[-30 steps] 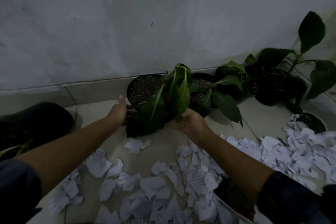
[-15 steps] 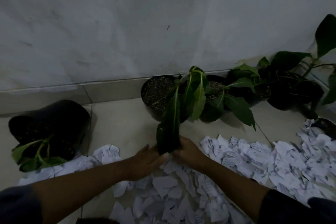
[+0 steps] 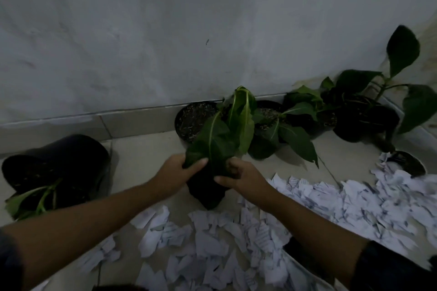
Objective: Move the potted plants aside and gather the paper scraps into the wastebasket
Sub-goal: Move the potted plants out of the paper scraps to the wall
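A small black pot [image 3: 207,192] with a broad-leaved plant [image 3: 220,134] sits between my hands, just in front of the row of pots by the wall. My left hand [image 3: 173,172] grips its left side, thumb across a leaf. My right hand [image 3: 241,178] grips its right rim. The pot's bottom hangs over or rests at the far edge of the torn white paper scraps [image 3: 212,243], which cover the floor near me and to the right [image 3: 354,201]. I cannot tell whether the pot touches the floor.
A large black pot [image 3: 61,163] lies tipped on its side at the left, leaves spilling out. Several potted plants [image 3: 267,118] line the wall to the right corner [image 3: 359,111]. A small dark pot [image 3: 410,164] stands among scraps. A dark rimmed object [image 3: 305,260] shows under my right forearm.
My hands left the pot by the wall, came back toward me, and closed on the small black pot. It now shows between them.
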A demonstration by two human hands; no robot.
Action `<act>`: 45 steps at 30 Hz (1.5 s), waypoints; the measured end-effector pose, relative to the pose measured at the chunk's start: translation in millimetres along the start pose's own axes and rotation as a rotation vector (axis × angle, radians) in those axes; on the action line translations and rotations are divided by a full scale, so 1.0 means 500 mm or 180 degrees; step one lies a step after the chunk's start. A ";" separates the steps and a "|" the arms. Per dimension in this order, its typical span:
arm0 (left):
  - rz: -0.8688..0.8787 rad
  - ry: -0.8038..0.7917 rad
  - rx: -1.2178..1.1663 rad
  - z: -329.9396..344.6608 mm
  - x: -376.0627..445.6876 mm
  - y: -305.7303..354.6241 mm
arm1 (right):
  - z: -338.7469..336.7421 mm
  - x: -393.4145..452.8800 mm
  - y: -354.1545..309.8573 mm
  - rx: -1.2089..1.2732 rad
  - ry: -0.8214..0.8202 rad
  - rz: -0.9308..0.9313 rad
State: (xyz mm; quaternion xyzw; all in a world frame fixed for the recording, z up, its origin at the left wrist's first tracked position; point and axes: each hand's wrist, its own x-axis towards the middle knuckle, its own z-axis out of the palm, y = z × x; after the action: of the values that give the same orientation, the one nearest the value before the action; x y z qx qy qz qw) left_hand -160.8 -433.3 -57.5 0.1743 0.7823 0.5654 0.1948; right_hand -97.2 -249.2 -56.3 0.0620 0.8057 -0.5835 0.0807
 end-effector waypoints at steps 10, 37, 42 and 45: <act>0.0519 0.1892 0.2473 -0.197 0.129 0.072 | -0.027 0.021 -0.056 0.0189 -0.0012 0.0079; -0.0368 0.0899 0.0900 -0.329 -0.021 0.059 | 0.161 0.104 -0.155 0.0379 -0.0542 0.0123; -0.0510 0.1097 0.1065 -0.454 -0.116 0.028 | 0.286 0.125 -0.185 0.0417 -0.0750 0.0063; -0.0714 0.1055 0.1156 -0.509 -0.173 -0.012 | 0.363 0.121 -0.190 0.0308 -0.0875 -0.0006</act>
State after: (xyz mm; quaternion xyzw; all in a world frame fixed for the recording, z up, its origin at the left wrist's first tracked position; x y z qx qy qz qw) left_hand -214.1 -685.5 18.6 0.0237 0.9065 0.4115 0.0911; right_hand -164.3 -451.0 -35.6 -0.0155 0.7580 -0.6248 0.1866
